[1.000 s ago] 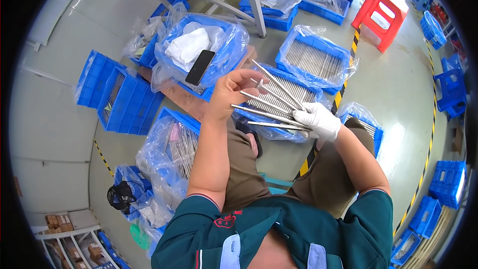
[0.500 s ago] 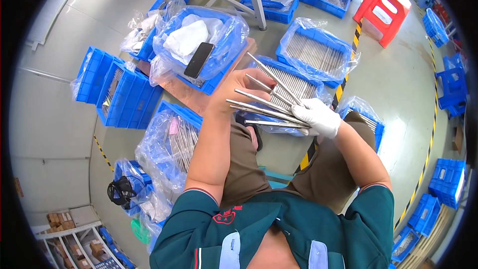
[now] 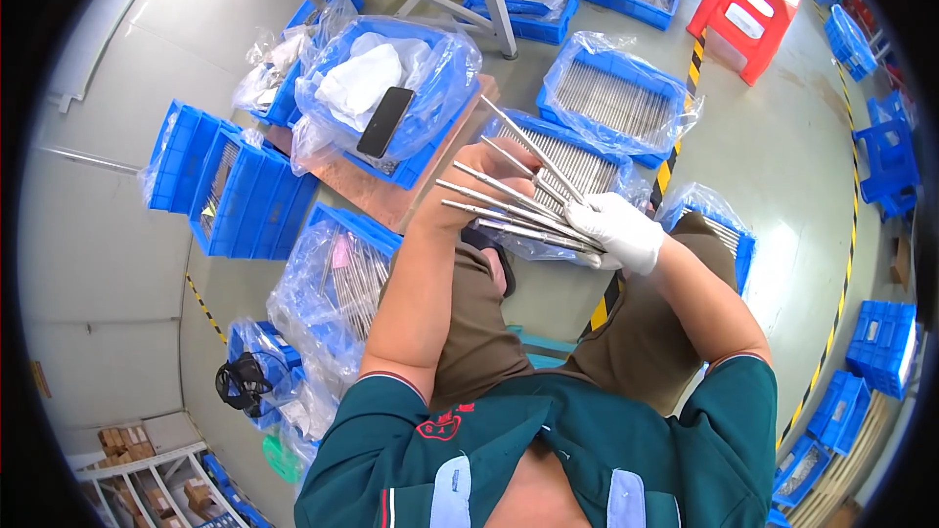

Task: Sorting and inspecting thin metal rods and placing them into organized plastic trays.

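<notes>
Head view: my gloved right hand is clamping several fanned metal rods above the near left corner of a blue crate. My bare left hand is curling around their free ends; I cannot tell whether it is gripping any.

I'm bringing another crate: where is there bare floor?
Widest: the floor between the two striped tapes, nearer than the red stool. Smaller: a patch just nearer than the left-hand blue crates. Crowded: ahead of the gloved right hand, where two rod-filled crates sit close together.
</notes>
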{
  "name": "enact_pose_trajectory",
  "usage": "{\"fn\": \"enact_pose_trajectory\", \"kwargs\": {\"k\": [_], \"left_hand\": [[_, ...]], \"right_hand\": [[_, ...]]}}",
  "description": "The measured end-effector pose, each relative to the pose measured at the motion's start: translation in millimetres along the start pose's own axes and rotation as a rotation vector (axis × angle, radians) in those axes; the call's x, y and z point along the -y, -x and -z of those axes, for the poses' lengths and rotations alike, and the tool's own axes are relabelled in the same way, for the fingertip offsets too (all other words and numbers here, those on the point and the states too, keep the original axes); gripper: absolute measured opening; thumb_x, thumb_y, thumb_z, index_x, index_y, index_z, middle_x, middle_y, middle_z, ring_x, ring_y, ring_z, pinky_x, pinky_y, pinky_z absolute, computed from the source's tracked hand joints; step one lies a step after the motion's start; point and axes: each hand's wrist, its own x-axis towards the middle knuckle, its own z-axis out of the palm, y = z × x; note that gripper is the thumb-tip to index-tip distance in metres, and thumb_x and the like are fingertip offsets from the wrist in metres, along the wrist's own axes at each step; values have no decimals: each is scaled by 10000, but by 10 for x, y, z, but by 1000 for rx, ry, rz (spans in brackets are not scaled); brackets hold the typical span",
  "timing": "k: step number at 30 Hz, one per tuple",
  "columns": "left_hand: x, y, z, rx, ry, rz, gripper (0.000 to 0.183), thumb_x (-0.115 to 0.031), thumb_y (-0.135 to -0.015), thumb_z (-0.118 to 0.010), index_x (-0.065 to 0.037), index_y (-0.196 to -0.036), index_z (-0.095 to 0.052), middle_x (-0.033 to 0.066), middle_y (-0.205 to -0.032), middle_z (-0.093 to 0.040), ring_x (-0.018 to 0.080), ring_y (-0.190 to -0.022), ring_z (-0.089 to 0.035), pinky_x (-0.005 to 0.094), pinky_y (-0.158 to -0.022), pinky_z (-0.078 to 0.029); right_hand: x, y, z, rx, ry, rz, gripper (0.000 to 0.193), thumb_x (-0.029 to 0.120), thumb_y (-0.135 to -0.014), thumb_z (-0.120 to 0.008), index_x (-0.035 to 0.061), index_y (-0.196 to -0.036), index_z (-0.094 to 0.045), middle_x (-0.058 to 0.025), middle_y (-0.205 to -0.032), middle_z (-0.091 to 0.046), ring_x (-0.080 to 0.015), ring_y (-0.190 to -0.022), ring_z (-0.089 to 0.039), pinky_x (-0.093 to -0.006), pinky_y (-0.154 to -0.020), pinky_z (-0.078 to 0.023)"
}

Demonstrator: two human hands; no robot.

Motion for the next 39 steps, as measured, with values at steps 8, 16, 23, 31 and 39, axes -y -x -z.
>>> {"fn": "enact_pose_trajectory", "kwargs": {"k": [8,16,23,31,39], "left_hand": [[69,53,-56,-190,73,-143,281,-121,-816,-653,1,-1057,-575,31,-857,-610,97,-758,-575,212,-668,-456],[-172,95,266,-263,179,-362,275,-166,-849,-637,17,-1041,-565,63,-821,-594,123,-700,-543,233,-643,-439],[-141,89,295,-151,178,-329,294,-160,-829,-658,5,-1057,-570,58,-868,-619,115,-741,-570,248,-675,-450],[-196,33,122,69,3,10,348,-59,-754,-659,22,-1085,-592,100,-956,-613,153,-819,-590,257,-724,-484],[-97,-34,-27,33,78,-27,446,-229,-814,-678,38,-1147,-546,71,-965,-584,133,-791,-565,239,-731,-480]], "right_hand": [[57,34,3,11,-58,82,365,394,-908,-524,44,-829,-592,-16,-556,-507,-67,-435,-415,-212,-398,-299],[-71,14,44,134,-63,-77,344,393,-900,-546,56,-838,-582,-5,-551,-460,-72,-445,-400,-218,-397,-272],[-109,-46,46,242,-182,-79,339,393,-893,-557,60,-834,-590,-8,-556,-479,-72,-449,-413,-213,-395,-278],[-139,-38,33,326,-287,-143,462,494,-890,-497,59,-744,-557,-20,-490,-443,-62,-344,-334,-199,-321,-225],[-207,-79,97,388,-342,-94,449,487,-897,-488,59,-777,-556,-17,-491,-445,-56,-341,-330,-197,-315,-220]]}}
